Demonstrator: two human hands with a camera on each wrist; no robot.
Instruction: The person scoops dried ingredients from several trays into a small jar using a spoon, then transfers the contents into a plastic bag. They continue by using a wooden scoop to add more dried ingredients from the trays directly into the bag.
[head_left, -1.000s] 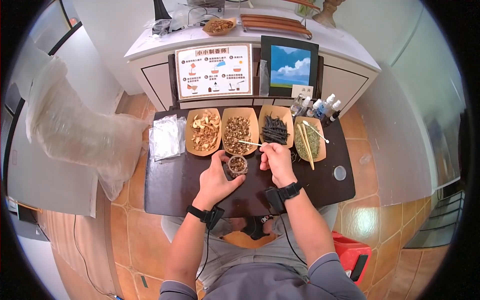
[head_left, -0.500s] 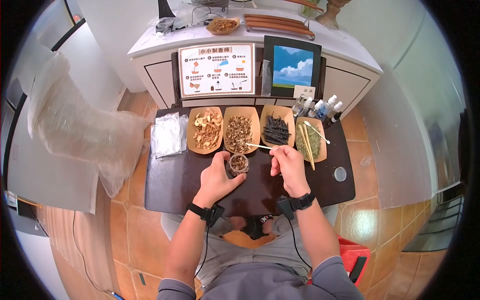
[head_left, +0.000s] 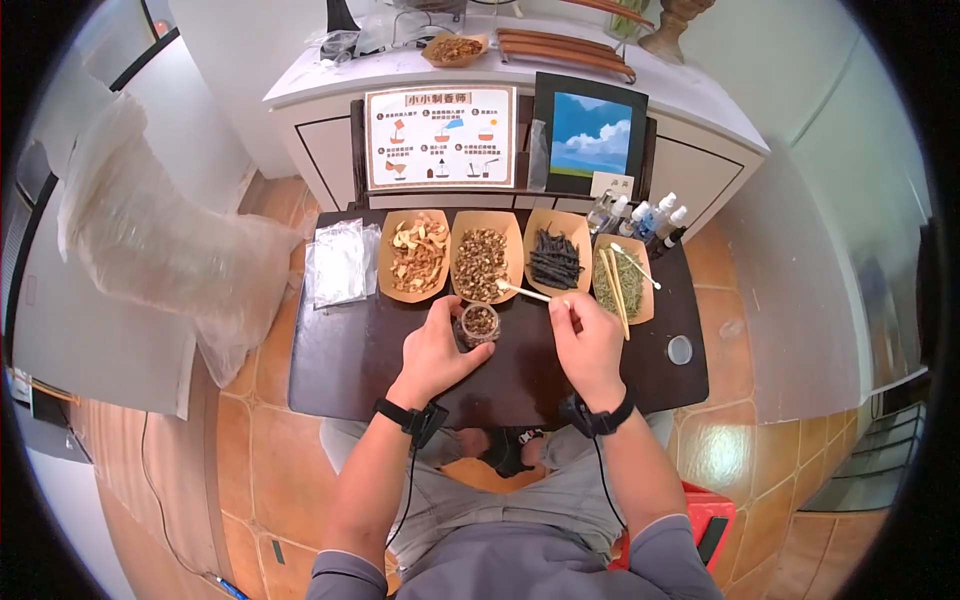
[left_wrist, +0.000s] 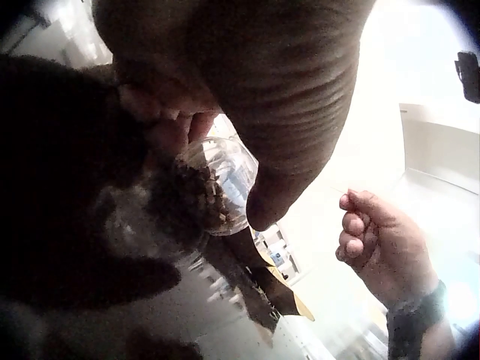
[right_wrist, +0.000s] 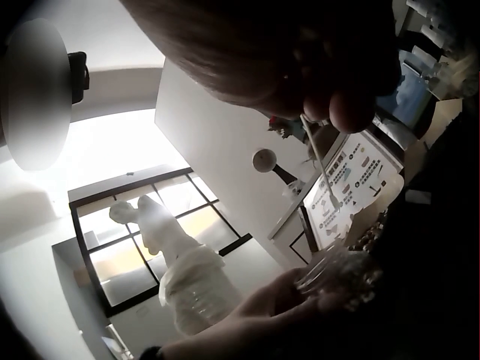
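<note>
My left hand holds a small clear jar, thumb on one side and fingers on the other; brown bits show inside it. My right hand pinches a thin white stick like a tiny spoon, whose tip overlaps the front right corner of the paper tray of brown chopped bits. In the right wrist view the white stick points down from the fingertips, above the jar. The left wrist view shows the jar between thumb and fingers, with the right hand apart from it.
Other paper trays hold pale slices, black sticks and green herb, with tweezers across it. Silver packets lie left, spray bottles stand back right, and a clear lid lies right. An instruction sheet stands behind.
My right hand has moved right and slightly toward me, drawing the spoon tip from the brown bits to the tray's front right corner. The left hand still holds the jar in place.
</note>
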